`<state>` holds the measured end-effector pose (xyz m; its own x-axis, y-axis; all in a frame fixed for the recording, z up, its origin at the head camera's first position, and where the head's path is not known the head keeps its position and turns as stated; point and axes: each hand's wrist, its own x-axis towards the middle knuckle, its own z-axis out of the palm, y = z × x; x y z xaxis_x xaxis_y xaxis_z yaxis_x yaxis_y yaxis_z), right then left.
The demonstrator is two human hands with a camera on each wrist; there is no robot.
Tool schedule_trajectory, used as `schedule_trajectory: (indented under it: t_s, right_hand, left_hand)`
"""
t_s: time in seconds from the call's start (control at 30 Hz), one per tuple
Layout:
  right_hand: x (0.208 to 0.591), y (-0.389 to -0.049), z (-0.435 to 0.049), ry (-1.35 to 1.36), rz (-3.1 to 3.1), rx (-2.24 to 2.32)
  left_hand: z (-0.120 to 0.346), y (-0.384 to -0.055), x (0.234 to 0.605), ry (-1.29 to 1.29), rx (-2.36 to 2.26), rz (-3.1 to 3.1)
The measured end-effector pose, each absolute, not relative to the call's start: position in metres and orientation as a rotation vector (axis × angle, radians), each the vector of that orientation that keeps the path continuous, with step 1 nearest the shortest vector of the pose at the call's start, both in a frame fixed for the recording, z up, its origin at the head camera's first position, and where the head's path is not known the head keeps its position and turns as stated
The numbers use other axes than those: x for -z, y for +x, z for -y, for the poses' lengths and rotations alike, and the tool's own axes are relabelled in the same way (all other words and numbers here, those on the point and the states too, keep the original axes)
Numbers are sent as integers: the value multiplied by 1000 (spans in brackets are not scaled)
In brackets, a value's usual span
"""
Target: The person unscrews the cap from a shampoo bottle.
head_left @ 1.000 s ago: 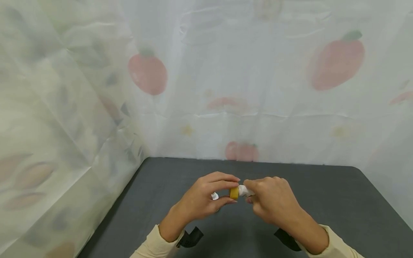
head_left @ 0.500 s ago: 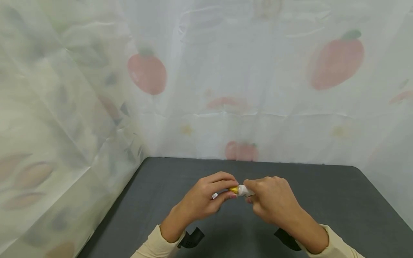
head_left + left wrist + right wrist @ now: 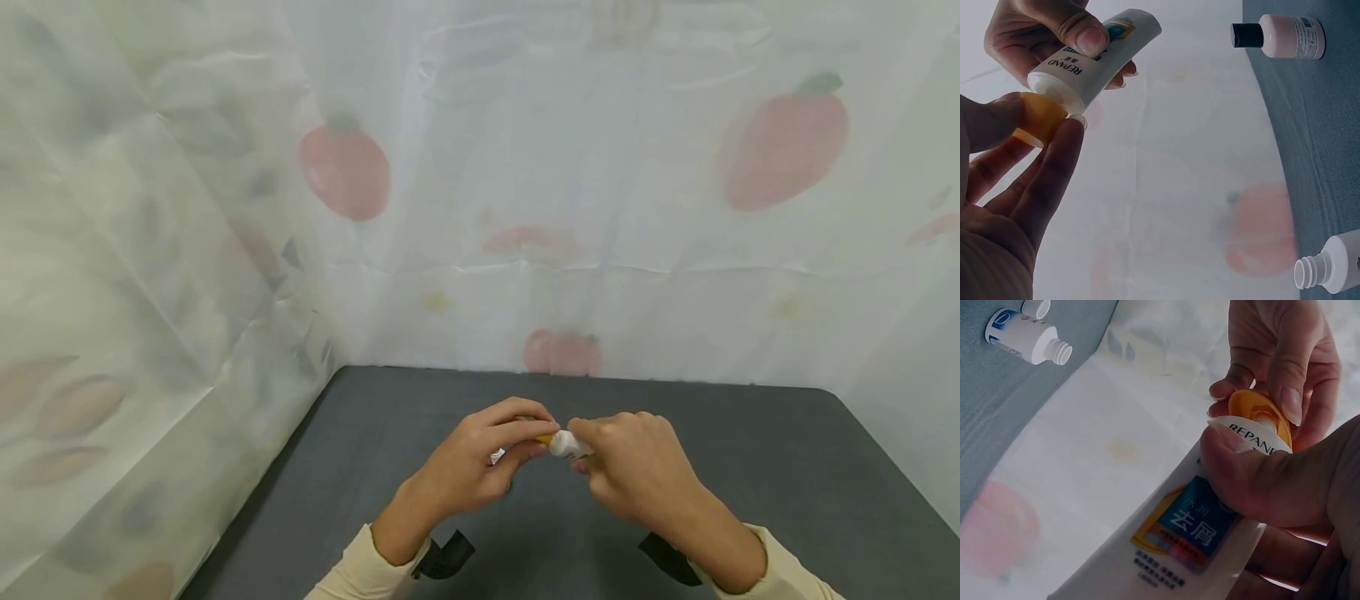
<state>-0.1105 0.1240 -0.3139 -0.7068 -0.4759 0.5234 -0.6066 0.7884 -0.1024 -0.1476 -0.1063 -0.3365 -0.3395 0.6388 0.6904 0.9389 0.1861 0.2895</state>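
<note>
My right hand (image 3: pixel 633 458) grips a white squeeze tube (image 3: pixel 1191 512) printed with "REPAND" and a blue-and-orange label. At its end, the fingers and thumb of my left hand (image 3: pixel 476 458) pinch an orange cap (image 3: pixel 1043 119). In the right wrist view the cap sits askew, its wide rim apart from the tube's shoulder, with a pale neck showing between. Both hands are raised over the dark table. Behind the left fingers in the head view, a bit of a white bottle (image 3: pixel 497 455) shows through.
The dark grey table (image 3: pixel 405 387) meets a patterned white curtain (image 3: pixel 465 167) at the back and left. A pink bottle with a black top (image 3: pixel 1294 36) stands on it. A white bottle (image 3: pixel 1022 336) has an uncovered threaded neck, with a small white cap (image 3: pixel 1036 307) close by.
The left thumb and fingers have shifted round the orange cap, which has turned and is now more covered by them. The right hand and tube have barely moved.
</note>
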Motion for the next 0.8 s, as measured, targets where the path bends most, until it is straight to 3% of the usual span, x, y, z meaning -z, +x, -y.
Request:
schedule_trajectory:
  t_s: [0.8]
  right_hand:
    - [314,-110,-127,809,2514,-373]
  left_hand:
    - [105,-147,335,-1476,906,2080]
